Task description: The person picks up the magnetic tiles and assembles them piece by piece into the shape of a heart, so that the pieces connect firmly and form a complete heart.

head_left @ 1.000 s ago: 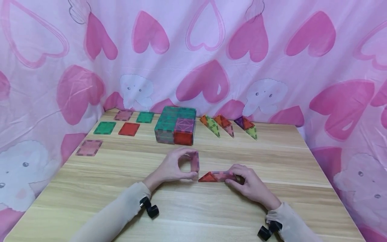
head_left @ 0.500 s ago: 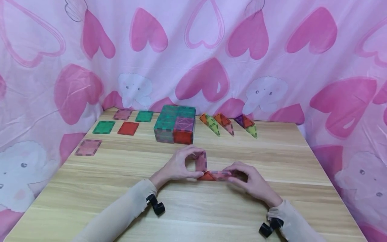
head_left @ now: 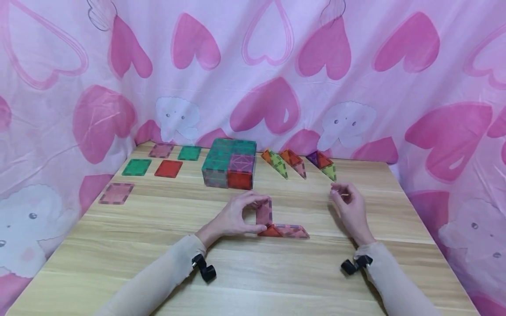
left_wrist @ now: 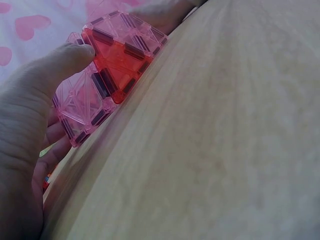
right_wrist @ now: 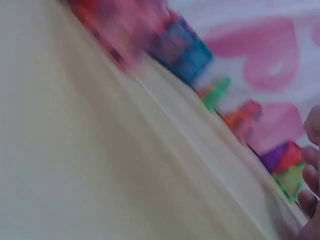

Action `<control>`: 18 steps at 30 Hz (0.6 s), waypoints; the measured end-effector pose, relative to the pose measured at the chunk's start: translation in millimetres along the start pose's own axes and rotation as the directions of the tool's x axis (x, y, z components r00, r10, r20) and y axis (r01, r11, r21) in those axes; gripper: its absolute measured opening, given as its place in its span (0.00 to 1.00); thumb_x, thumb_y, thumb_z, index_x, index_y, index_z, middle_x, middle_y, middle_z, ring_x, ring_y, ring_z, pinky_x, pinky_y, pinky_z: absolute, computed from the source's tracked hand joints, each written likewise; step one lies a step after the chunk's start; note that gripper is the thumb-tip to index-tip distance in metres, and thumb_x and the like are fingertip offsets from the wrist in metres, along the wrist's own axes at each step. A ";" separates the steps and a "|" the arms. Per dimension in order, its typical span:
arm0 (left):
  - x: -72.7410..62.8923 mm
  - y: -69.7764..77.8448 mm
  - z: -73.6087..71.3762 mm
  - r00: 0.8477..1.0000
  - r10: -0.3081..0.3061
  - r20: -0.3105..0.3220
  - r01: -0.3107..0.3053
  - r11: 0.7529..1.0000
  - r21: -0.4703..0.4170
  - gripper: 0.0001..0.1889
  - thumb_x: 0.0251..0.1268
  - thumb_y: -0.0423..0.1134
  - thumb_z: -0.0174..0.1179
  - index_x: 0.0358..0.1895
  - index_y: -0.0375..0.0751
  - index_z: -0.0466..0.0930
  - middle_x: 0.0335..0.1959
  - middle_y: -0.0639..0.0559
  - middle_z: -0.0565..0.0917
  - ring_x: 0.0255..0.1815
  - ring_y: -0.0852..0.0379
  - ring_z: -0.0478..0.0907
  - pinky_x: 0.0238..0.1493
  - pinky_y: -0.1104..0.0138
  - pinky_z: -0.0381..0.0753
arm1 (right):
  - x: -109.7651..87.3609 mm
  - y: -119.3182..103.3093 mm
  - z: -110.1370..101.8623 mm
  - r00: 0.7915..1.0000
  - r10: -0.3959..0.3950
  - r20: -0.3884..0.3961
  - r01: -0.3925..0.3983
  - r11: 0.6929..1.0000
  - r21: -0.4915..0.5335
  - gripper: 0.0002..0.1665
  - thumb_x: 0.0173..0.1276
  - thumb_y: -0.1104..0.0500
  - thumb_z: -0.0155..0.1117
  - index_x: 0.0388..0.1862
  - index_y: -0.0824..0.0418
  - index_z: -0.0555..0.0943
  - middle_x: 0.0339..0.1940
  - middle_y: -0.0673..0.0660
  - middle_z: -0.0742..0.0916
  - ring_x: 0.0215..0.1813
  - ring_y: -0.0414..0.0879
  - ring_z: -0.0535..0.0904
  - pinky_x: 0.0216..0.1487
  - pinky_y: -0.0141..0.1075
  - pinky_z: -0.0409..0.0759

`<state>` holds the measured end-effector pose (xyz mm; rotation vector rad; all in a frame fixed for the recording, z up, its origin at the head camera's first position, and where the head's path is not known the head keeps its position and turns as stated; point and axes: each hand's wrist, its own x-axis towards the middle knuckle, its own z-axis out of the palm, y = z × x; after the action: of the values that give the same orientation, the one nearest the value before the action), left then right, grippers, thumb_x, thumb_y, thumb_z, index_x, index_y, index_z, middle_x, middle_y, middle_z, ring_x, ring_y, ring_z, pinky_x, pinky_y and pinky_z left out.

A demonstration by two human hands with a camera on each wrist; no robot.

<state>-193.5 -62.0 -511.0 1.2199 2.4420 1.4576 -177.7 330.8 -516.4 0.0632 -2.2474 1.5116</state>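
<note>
My left hand [head_left: 231, 216] holds a pink translucent magnetic tile [head_left: 263, 213] upright on the table, thumb on the near side and fingers behind. Against that tile stands a red triangular magnetic tile [head_left: 270, 231], joined on its right to pink tiles [head_left: 293, 231]. In the left wrist view the thumb [left_wrist: 75, 57] touches the red tile's upper edge, beside the pink tile [left_wrist: 80, 102]. My right hand [head_left: 351, 210] is off to the right with loosely bent fingers, nothing visible in it, just short of a purple, red and yellow-green row of triangular tiles [head_left: 327, 170].
A low box of green, pink and red tiles [head_left: 221, 153] stands behind the left hand. Flat square tiles, such as a red one [head_left: 168, 168] and a pink one [head_left: 117, 193], lie at left. Two more triangle rows [head_left: 276, 164] sit right of the box. A patterned curtain [head_left: 269, 101] hangs behind the table.
My left hand has moved right and brought its upright pink tile against the red triangle. My right hand has let go of the pink tiles and moved back and right.
</note>
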 end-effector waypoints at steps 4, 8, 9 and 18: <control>0.5 -0.7 1.8 1.000 -0.001 -0.007 0.001 1.000 -0.008 0.41 0.60 0.49 0.86 0.78 0.54 0.80 0.65 0.62 0.83 0.64 0.62 0.83 0.71 0.58 0.83 | 28.0 14.3 -2.5 0.996 0.019 -0.091 -0.032 0.989 -0.143 0.27 0.80 0.58 0.72 0.73 0.64 0.80 0.64 0.63 0.85 0.59 0.48 0.81 0.58 0.28 0.78; 0.9 -1.6 2.9 1.000 0.019 0.002 -0.019 1.000 -0.008 0.41 0.61 0.51 0.85 0.77 0.55 0.80 0.64 0.62 0.84 0.63 0.62 0.83 0.69 0.59 0.84 | 50.9 25.5 -2.1 0.995 0.056 -0.088 -0.070 0.983 -0.170 0.35 0.80 0.57 0.71 0.82 0.61 0.74 0.76 0.64 0.81 0.72 0.59 0.80 0.69 0.42 0.80; 1.0 -1.5 3.1 1.000 0.027 0.004 -0.027 1.000 -0.007 0.41 0.61 0.51 0.85 0.77 0.54 0.79 0.64 0.62 0.84 0.63 0.62 0.83 0.69 0.59 0.84 | 55.1 27.2 -1.6 0.995 0.068 -0.076 -0.080 0.983 -0.168 0.36 0.80 0.57 0.71 0.83 0.60 0.73 0.77 0.64 0.81 0.73 0.61 0.80 0.71 0.43 0.80; 0.7 -2.5 1.3 1.000 0.027 -0.001 -0.027 1.000 -0.001 0.40 0.60 0.51 0.85 0.77 0.55 0.79 0.64 0.64 0.83 0.63 0.62 0.83 0.69 0.60 0.84 | 72.2 32.1 6.4 0.997 0.042 -0.070 -0.058 0.967 -0.249 0.27 0.77 0.70 0.62 0.73 0.66 0.83 0.61 0.68 0.92 0.62 0.61 0.89 0.57 0.16 0.74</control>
<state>-194.9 -61.2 -513.4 1.2565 2.4340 1.4664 -253.9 352.3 -519.5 -0.1174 -2.3842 1.2226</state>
